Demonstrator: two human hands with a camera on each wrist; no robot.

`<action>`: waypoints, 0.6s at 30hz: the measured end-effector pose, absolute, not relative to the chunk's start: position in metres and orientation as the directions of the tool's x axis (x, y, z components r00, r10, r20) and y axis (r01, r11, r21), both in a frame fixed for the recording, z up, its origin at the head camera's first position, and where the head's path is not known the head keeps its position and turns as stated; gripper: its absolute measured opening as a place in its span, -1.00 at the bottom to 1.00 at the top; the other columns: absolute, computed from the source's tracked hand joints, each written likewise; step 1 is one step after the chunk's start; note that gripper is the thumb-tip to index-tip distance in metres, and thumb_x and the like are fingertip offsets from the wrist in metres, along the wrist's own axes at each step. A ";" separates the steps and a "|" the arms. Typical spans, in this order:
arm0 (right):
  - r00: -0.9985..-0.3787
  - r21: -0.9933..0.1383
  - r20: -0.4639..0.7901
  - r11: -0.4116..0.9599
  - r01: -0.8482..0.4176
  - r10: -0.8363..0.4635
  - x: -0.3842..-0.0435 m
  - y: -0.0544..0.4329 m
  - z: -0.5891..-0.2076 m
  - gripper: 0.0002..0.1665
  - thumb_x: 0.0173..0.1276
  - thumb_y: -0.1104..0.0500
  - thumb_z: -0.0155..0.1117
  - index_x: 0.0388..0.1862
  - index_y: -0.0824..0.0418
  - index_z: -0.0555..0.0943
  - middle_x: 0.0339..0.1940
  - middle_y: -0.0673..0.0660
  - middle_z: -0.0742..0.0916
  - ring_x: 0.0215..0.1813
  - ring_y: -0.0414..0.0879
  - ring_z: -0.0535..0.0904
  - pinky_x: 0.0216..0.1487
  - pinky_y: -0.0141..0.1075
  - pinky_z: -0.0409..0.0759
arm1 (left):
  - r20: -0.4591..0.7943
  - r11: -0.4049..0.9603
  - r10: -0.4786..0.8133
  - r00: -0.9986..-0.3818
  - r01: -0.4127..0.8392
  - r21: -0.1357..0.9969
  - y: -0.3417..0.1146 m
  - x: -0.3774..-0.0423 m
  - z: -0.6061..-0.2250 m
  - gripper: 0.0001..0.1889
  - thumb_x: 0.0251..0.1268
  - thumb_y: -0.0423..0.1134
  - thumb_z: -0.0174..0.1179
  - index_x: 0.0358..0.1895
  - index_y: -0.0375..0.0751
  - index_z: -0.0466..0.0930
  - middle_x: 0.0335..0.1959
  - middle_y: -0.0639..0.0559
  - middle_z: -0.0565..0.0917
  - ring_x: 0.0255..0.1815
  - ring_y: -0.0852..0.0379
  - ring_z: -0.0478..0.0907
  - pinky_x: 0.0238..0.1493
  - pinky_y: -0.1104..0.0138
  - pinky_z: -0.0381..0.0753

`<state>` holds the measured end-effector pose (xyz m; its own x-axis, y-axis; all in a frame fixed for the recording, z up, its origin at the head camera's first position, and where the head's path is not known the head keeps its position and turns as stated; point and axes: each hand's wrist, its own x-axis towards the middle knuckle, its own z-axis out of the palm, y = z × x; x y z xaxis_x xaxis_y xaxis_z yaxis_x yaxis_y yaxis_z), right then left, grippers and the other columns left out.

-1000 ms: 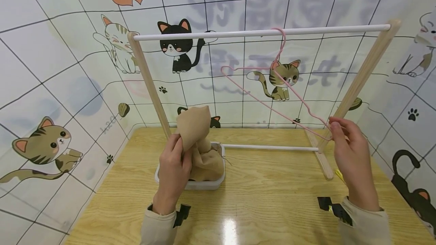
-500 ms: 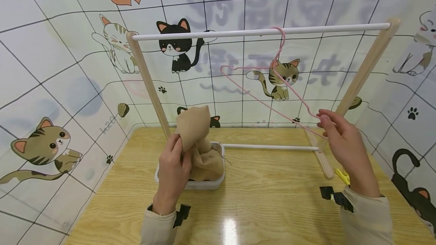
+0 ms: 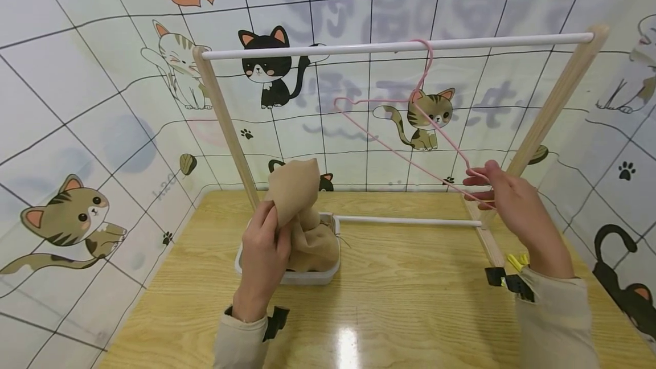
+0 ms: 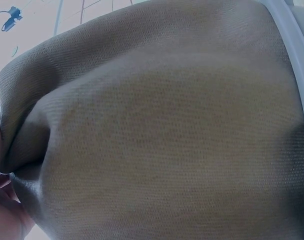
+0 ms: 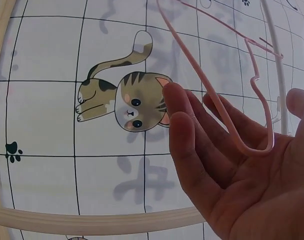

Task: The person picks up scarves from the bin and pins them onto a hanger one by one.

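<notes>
My left hand (image 3: 263, 252) pinches a fold of tan cloth (image 3: 302, 187) and holds it up over a white plastic tub (image 3: 312, 279). The rest of the cloth lies bunched in that tub. Weave fills most of the left wrist view, with fingertips at its left edge. A pink clothes hanger (image 3: 389, 140) hangs by its hook from a white rail, tilted with its right end low. Around that end is my right hand (image 3: 517, 201), fingers loosely extended. In the right wrist view the hanger's corner (image 5: 262, 151) lies against the palm, the thumb apart from it.
The white rail (image 3: 307, 51) spans two wooden posts (image 3: 558, 95) of a rack standing on the wooden table (image 3: 405, 289). A lower white bar (image 3: 410, 221) runs near the table's back. Something yellow (image 3: 516, 261) lies by the right foot. Cat-patterned sheeting surrounds the table.
My right hand has moved leftward along the hanger's end, and its fingers have loosened from a pinch and spread. The left hand and cloth stay almost still.
</notes>
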<state>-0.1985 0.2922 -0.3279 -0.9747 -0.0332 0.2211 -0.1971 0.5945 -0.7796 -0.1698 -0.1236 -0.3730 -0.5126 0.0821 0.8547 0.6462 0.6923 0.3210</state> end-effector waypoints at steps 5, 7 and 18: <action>-0.986 -0.809 0.145 0.565 -0.163 -0.077 -0.204 0.294 -0.326 -0.10 0.65 -0.35 -0.45 0.45 0.31 0.42 0.25 0.38 0.64 -0.17 -0.34 0.74 -0.30 -0.24 0.75 | 0.857 0.695 0.086 -0.508 0.647 0.314 -0.123 -0.171 -0.374 -0.86 0.29 -0.57 0.27 -0.13 -0.41 0.59 -0.13 -0.22 0.59 -0.22 -0.14 0.61 -0.21 0.03 0.70; -0.987 -0.818 0.118 0.553 -0.157 -0.107 -0.207 0.295 -0.326 -0.11 0.65 -0.34 -0.47 0.45 0.32 0.41 0.25 0.39 0.63 -0.17 -0.25 0.76 -0.32 -0.18 0.74 | 0.857 0.692 0.091 -0.507 0.651 0.312 -0.122 -0.171 -0.374 -0.86 0.31 -0.56 0.26 -0.11 -0.39 0.60 -0.12 -0.21 0.59 -0.22 -0.12 0.61 -0.22 0.06 0.70; -0.988 -0.827 0.071 0.546 -0.134 -0.134 -0.214 0.290 -0.325 -0.07 0.64 -0.36 -0.46 0.35 0.35 0.49 0.03 0.17 0.78 -0.28 -0.05 0.74 -0.42 -0.19 0.65 | 0.854 0.680 0.101 -0.511 0.662 0.316 -0.121 -0.170 -0.373 -0.84 0.34 -0.54 0.24 -0.07 -0.36 0.62 -0.09 -0.21 0.60 -0.17 -0.12 0.62 -0.17 0.06 0.71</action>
<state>-0.2144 0.2903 -0.3251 -0.9884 -0.1342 0.0711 -0.1336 0.5461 -0.8270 -0.1704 -0.1210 -0.3733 -0.5112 0.1011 0.8535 0.6619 0.6797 0.3159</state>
